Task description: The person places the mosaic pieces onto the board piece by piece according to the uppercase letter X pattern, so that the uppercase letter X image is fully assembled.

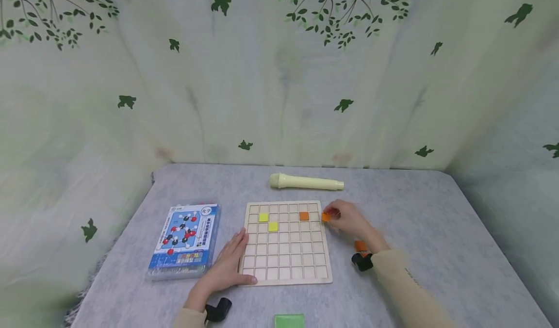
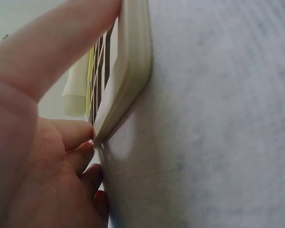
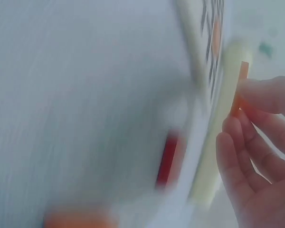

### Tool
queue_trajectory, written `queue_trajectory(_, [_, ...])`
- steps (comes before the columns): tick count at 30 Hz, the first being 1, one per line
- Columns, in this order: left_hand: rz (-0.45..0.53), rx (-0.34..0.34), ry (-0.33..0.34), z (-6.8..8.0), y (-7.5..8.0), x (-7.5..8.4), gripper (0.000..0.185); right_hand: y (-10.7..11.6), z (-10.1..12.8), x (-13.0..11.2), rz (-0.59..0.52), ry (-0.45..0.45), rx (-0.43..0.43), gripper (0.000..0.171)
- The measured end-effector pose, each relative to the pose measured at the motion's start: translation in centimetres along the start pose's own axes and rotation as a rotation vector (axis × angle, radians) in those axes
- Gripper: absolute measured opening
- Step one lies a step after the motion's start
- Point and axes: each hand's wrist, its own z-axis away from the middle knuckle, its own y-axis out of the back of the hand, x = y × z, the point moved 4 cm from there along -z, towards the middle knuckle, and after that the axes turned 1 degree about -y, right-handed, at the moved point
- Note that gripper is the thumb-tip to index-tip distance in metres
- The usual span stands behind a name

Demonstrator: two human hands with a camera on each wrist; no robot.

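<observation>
Fingers [image 3: 256, 102] of my right hand [image 1: 349, 220] pinch an orange tile [image 1: 326, 217] right of centre frame; my flat, empty left hand [image 1: 229, 265] might nudge the grid board [image 1: 286, 272], spoiling alignment.

The head camera is looking down across the whole surface [image 1: 415, 211]; both wrist cameras are sitting close, sharing the grid board [image 1: 286, 243] [image 2: 128, 71] [image 3: 199, 57] edges.

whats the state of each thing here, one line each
wooden grid board: flat on the table, three tiles in its cells
two yellow square tiles: seated in cells
orange square tile on the board: seated in a cell
orange tile at the board's right edge: pinched by the right hand
left hand: resting flat on the board's left edge
cream plastic cylinder: lying on its side
</observation>
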Motion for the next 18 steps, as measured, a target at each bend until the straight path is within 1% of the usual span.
queue_trajectory(4, [-0.006, 0.001, -0.003, -0.2, 0.1, 0.0, 0.117, -2.2, -1.0, -2.4, -0.026, 0.092, -0.042, 0.020])
queue_trajectory(6, [-0.006, 0.000, -0.005, -0.2, 0.1, 0.0, 0.117, -3.4, -1.4, -3.4, -0.001, 0.148, -0.053, 0.019])
queue_trajectory(9, [-0.003, -0.003, 0.000, -0.1, 0.0, -0.1, 0.116, -4.7, -2.0, -4.6, 0.047, 0.199, -0.064, 0.017])
queue_trajectory(13, [0.004, -0.008, 0.010, 0.0, -0.1, -0.1, 0.116, -5.8, -2.4, -5.6, 0.094, 0.202, -0.083, 0.017])
queue_trajectory(16, [0.010, -0.010, 0.018, 0.0, -0.1, -0.1, 0.116, -6.0, -2.6, -6.2, 0.115, 0.206, -0.082, 0.017])
queue_trajectory(18, [0.011, -0.003, 0.009, 0.0, -0.1, -0.1, 0.116, -5.9, -2.5, -6.3, 0.121, 0.209, -0.073, 0.018])
